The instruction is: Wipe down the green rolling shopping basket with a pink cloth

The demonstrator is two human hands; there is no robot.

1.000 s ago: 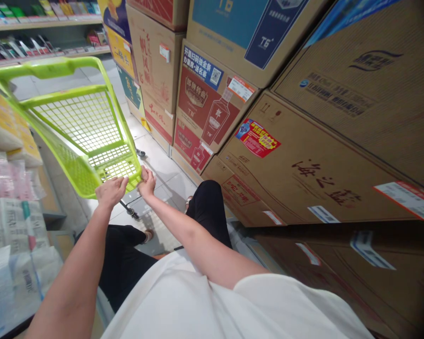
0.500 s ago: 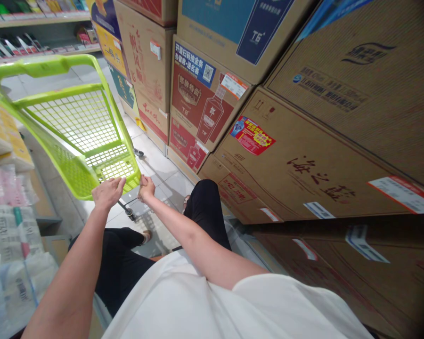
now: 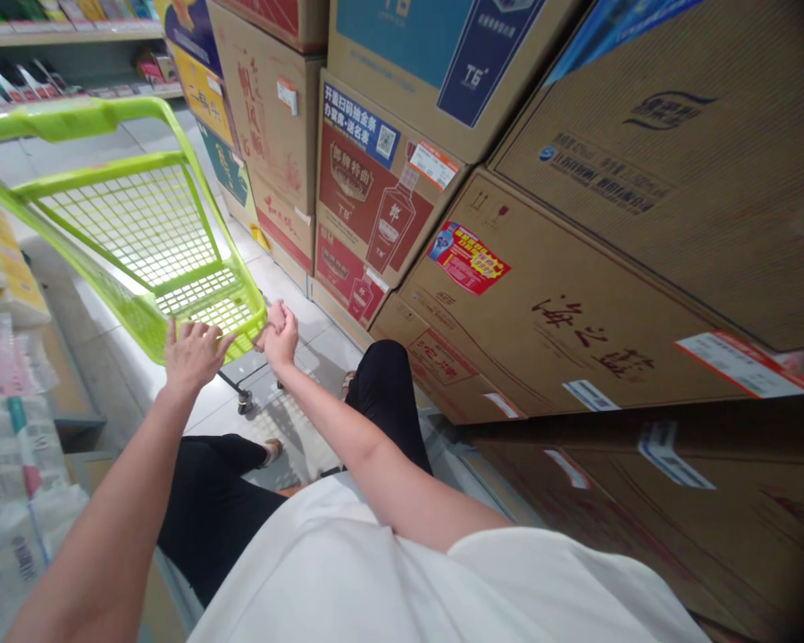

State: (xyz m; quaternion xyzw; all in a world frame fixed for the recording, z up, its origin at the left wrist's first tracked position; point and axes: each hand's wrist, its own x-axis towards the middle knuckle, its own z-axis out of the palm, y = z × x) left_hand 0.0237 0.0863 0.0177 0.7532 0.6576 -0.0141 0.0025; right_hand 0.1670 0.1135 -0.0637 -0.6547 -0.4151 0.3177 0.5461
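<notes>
A lime-green plastic shopping cart (image 3: 167,290) stands in front of me on the left, its near end toward me and its lattice basket bare inside. My left hand (image 3: 197,353) is hooked over the near rim, fingers slightly apart over the edge and thumb pointing right. At the near right corner of the cart my right hand (image 3: 281,335) is closed, its fingers curled against that corner. Exactly which part of the corner it grips is hidden. Below the basket a thin dark leg ends in a caster (image 3: 245,402) on the floor.
Tall stacks of cardboard cartons (image 3: 368,201) line the right side close to my knee. Plastic-wrapped packs (image 3: 23,500) fill a low shelf on the left. A stocked shelf (image 3: 73,45) stands behind the cart. Pale tiled floor (image 3: 274,268) runs between.
The cartons have shifted slightly left in view. My left hand's fingers have lifted and spread a little on the rim. My right hand sits slightly higher at the corner.
</notes>
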